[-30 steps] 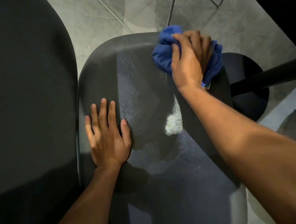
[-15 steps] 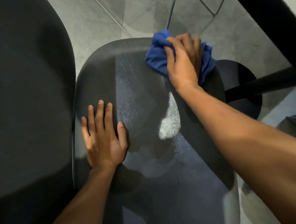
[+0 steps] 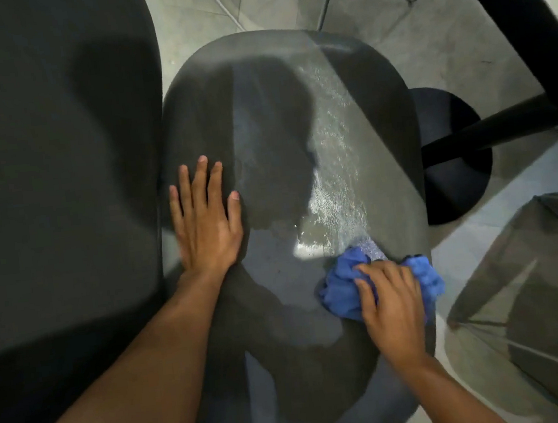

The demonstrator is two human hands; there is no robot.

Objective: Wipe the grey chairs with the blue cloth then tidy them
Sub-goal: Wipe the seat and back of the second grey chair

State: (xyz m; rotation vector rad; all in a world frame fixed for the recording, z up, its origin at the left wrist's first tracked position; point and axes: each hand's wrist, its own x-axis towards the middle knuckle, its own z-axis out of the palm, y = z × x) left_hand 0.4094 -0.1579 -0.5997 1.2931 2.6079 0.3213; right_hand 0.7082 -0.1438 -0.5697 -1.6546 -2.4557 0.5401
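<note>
Head view, left to right: my left hand (image 3: 204, 222) stays flat, fingers straight, bracing the grey chair (image 3: 281, 114). My right hand (image 3: 392, 306), gripping the bunched blue cloth (image 3: 342, 290), has swept from the far edge to the near right edge; wiping continues.

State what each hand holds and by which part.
The right hand grips the bunched blue cloth across its middle, fingers curled over the top. The left hand holds nothing; it rests flat on the grey chair seat.
</note>
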